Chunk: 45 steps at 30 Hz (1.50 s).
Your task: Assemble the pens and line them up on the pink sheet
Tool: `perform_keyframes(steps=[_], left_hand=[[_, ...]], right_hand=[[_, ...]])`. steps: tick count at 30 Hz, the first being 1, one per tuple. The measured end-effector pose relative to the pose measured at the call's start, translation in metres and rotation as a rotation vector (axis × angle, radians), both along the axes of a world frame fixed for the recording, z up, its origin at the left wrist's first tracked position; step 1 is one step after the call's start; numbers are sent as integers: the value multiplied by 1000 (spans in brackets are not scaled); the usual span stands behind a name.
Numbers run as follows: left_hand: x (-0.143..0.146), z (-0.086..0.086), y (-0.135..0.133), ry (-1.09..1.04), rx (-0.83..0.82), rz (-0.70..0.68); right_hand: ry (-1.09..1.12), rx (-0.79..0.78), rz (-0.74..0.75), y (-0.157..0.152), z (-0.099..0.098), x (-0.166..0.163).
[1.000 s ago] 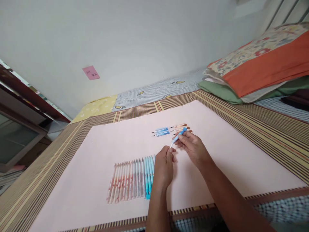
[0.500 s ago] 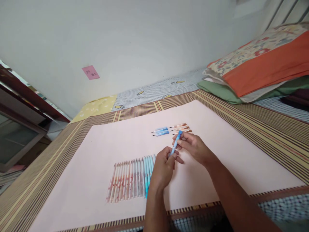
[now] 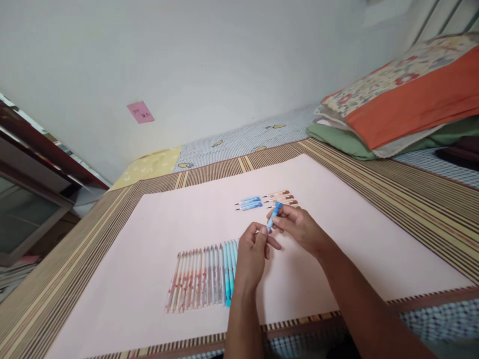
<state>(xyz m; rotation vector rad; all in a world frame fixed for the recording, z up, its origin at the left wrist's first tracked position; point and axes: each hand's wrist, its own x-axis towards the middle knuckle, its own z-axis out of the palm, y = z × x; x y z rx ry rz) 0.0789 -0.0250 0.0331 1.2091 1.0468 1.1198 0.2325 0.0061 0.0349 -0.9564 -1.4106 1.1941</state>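
Both my hands hold a short blue pen [image 3: 273,218] with a darker blue top, tilted above the pink sheet [image 3: 123,259]. My right hand [image 3: 301,227] pinches its upper part. At the lower end, the thumb and fingers of my left hand [image 3: 254,254] close on it and hide the tip. Just beyond lie two blue pens [image 3: 250,203] and several brown-and-white pens [image 3: 279,198], dark tips pointing left. A row of clear-barrelled pens with reddish prints [image 3: 187,281] lies left of my left hand. Turquoise pens [image 3: 229,271] continue that row, partly behind my left wrist.
A striped mat [image 3: 93,239] lies under the sheet. An orange floral pillow [image 3: 407,114] rests on green fabric [image 3: 337,141] at the back right. A pink note [image 3: 140,112] is stuck to the pale wall [image 3: 209,65]. A glass-fronted cabinet [image 3: 22,214] stands on the left.
My left fingers have shifted slightly up, covering more of the blue pen's lower end. My right hand has barely moved. The pens on the sheet lie as before.
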Motion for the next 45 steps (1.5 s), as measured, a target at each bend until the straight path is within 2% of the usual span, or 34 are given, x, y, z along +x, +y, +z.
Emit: perform_keyframes(steps=[7,12,20,22,27,29,33,36,42,45], left_hand=[[-3,-2,1,-62,-63,-10],[-4,0,-1,-63,-12,-65],[-4,1,-2,-24,25,-62],[-1,0,-4,-3,49,-9],[5,-2,-6,180,151,100],[7,-2,-6,228,198,135],[7,-1,-5,271,246,171],[6,0,-3,162,186,133],[4,-1,-2,-3,88,24],[8,-3,-3,19,83,63]], right_hand=[[-12,-33,142,0,-5,-3],[105,-85,225,0,-8,-5],[256,-173,249,-2,-11,-10],[295,-186,223,-2,-11,-15],[280,-218,4,-1,-16,-26],[262,-236,-33,-1,-19,-26],[255,-288,-18,0,-21,-22],[271,-275,10,1,-18,-18],[295,-210,183,-2,-9,-14],[274,-194,101,-1,-12,-20]])
